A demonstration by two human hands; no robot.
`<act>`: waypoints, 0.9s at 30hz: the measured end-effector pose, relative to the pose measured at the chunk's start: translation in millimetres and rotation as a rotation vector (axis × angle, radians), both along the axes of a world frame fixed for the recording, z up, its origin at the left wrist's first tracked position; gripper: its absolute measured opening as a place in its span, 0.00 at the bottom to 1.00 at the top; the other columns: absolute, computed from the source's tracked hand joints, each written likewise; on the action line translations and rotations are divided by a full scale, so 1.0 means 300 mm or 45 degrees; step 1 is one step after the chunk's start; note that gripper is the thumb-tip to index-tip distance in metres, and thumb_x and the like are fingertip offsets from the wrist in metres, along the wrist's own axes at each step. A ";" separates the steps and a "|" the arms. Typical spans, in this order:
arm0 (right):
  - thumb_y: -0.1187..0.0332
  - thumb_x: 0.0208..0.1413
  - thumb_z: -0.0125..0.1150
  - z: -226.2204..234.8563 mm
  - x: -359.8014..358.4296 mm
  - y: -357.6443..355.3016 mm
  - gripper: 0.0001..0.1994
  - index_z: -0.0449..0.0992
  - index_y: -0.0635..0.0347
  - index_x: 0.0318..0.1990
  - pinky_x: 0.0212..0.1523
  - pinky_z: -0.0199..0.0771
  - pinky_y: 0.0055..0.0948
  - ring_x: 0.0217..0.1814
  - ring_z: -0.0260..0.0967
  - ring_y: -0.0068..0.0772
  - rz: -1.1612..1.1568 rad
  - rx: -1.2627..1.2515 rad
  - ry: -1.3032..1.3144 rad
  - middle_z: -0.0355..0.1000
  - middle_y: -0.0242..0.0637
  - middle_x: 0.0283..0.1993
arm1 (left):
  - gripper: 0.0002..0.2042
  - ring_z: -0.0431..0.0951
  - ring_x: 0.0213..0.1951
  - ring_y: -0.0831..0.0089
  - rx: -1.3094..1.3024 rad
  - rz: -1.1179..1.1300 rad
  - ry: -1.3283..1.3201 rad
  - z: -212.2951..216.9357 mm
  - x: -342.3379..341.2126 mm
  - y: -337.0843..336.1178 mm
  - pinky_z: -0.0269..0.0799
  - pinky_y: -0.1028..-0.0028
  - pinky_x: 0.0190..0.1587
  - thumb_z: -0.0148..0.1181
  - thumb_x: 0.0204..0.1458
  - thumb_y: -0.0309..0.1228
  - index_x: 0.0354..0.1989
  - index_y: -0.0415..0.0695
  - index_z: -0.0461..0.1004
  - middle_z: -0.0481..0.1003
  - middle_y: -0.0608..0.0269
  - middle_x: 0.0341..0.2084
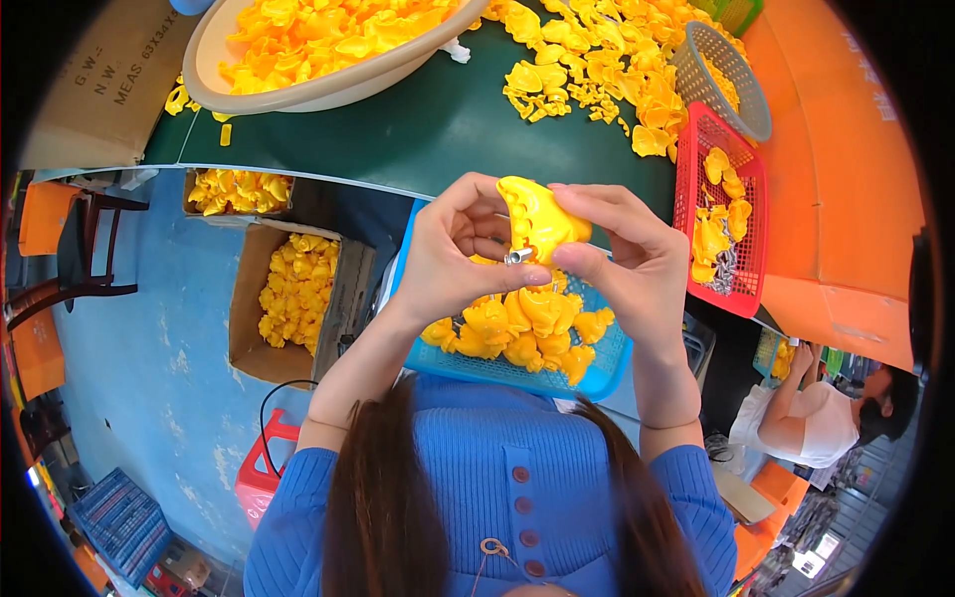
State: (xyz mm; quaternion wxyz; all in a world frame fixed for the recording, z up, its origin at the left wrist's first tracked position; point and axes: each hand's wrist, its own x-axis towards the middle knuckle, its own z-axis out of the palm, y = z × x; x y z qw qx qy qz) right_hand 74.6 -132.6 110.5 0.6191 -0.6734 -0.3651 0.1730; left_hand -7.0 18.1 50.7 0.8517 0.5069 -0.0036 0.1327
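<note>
Between both hands, above a blue tray (615,360), is a glossy yellow plastic part (545,224) with a scalloped edge. A small silvery metal piece (518,257) shows at its lower left. My left hand (453,249) closes on the part's left side, its thumb under the metal piece. My right hand (627,244) pinches the right side between thumb and fingers. Below them, several similar yellow parts (537,313) lie heaped in the tray.
A large beige basin (298,102) of yellow pieces stands on the green table (398,139). Loose yellow pieces (597,70) spread at the back right, near a grey basket (751,109) and a red basket (686,209). Cardboard boxes (343,298) sit left; another person (806,418) works at right.
</note>
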 end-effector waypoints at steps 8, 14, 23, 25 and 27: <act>0.77 0.40 0.67 -0.011 0.005 -0.007 0.19 0.75 0.66 0.44 0.53 0.64 0.29 0.51 0.67 0.36 0.042 -0.055 0.003 0.70 0.47 0.46 | 0.37 0.75 0.43 0.71 -0.040 -0.033 0.071 0.009 -0.009 0.002 0.72 0.76 0.46 0.75 0.30 0.28 0.51 0.32 0.62 0.73 0.54 0.42; 0.77 0.39 0.68 -0.021 -0.018 0.000 0.17 0.77 0.63 0.42 0.47 0.68 0.25 0.47 0.69 0.31 -0.029 -0.019 -0.075 0.71 0.43 0.43 | 0.43 0.73 0.45 0.71 -0.130 -0.028 0.086 0.003 -0.024 -0.024 0.70 0.75 0.48 0.73 0.30 0.34 0.56 0.28 0.59 0.72 0.53 0.44; 0.74 0.35 0.70 -0.005 -0.021 0.012 0.28 0.70 0.63 0.50 0.43 0.69 0.28 0.43 0.69 0.37 -0.095 -0.191 -0.886 0.69 0.42 0.43 | 0.29 0.75 0.44 0.71 -0.287 -0.237 0.076 -0.006 -0.005 -0.014 0.70 0.74 0.48 0.63 0.47 0.30 0.55 0.31 0.58 0.72 0.52 0.43; 0.73 0.36 0.70 -0.026 -0.022 0.016 0.32 0.66 0.62 0.53 0.41 0.70 0.30 0.42 0.68 0.38 -0.139 -0.204 -0.824 0.67 0.41 0.43 | 0.27 0.76 0.43 0.71 -0.345 -0.181 0.001 -0.019 0.009 -0.034 0.71 0.75 0.47 0.58 0.52 0.36 0.54 0.31 0.58 0.73 0.53 0.42; 0.74 0.35 0.69 -0.032 -0.018 0.011 0.30 0.67 0.63 0.52 0.41 0.71 0.31 0.42 0.68 0.39 -0.164 -0.221 -0.857 0.68 0.43 0.44 | 0.27 0.76 0.42 0.72 -0.295 -0.166 0.009 -0.009 0.015 -0.037 0.71 0.76 0.47 0.56 0.53 0.38 0.54 0.31 0.57 0.73 0.55 0.41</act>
